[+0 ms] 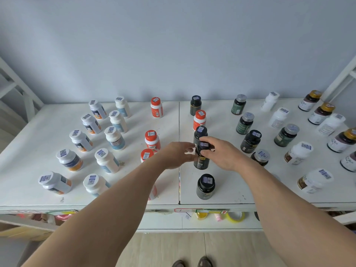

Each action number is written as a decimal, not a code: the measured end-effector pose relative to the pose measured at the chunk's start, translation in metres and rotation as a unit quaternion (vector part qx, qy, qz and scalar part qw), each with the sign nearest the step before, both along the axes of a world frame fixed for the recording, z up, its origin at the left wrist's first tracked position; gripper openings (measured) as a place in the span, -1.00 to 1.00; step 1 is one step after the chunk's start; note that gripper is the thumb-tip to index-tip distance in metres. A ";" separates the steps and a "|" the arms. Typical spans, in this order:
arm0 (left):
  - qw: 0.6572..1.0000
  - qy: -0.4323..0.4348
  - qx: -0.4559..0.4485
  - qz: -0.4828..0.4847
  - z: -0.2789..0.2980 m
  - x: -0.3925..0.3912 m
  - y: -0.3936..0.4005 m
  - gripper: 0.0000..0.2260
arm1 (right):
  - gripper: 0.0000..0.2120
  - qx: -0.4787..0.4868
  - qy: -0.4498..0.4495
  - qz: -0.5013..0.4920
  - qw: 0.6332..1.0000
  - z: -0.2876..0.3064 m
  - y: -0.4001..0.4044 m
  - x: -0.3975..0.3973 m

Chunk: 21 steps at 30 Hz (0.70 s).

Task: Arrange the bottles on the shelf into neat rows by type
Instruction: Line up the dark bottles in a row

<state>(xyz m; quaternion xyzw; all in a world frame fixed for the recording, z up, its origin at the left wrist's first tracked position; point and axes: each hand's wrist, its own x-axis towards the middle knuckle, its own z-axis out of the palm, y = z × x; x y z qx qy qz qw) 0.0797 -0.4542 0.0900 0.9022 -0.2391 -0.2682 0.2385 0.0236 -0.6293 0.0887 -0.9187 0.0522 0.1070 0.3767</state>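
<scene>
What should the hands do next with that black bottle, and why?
Probably set the black bottle down upright in its column. Both the left hand and right hand grip it, between two black bottles, while an orange-capped bottle sits misplaced farther back.

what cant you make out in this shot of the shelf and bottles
All in the head view:
- Orange-capped white bottles near the left forearm: bodies covered by the arm.
- Black bottle with black cap held by both hands: label text too small; left hand and right hand cover its sides.
- Dark bottle with white label: cut off by the right edge.
</scene>
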 end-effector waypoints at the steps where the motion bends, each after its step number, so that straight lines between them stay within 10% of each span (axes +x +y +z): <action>1: 1.000 -0.011 0.011 -0.003 -0.001 0.000 0.000 -0.52 | -0.54 0.003 0.005 0.002 1.000 -0.004 -0.001 0.000; 15: 0.996 -0.059 0.061 0.003 -0.005 0.014 -0.009 -0.52 | -0.43 0.063 0.043 0.039 0.996 -0.023 -0.013 0.008; 21: 0.996 -0.068 0.047 0.041 0.004 0.029 -0.015 -0.52 | -0.60 0.041 -0.080 -0.050 0.995 -0.004 -0.020 0.042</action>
